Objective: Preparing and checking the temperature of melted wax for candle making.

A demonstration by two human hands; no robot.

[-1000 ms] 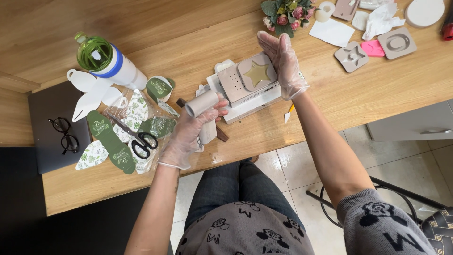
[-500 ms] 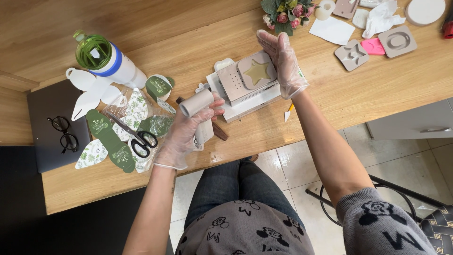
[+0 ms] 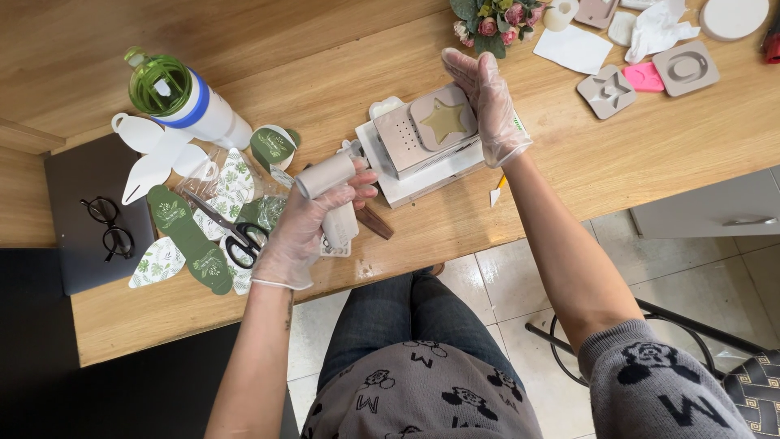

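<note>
Grey roller [image 3: 325, 175] was gripped in gloved left hand [image 3: 305, 223]; right hand [image 3: 487, 102], fingers flat, steadied star mould [image 3: 443, 122].

Both hands, the left hand [image 3: 305, 223] and the right hand [image 3: 487, 93], are wearing clear, glossy gloves. The left one is gripping a pale grey roll [image 3: 325, 175]. A tan star is showing on the beige mould [image 3: 443, 122]. Green leaf-patterned tags [image 3: 191, 240] are lying near the wooden worktop's [image 3: 325, 65] front edge beside black-handled scissors [image 3: 236, 240]. A pink mould [image 3: 643, 77] is sitting toward the far right corner.
</note>
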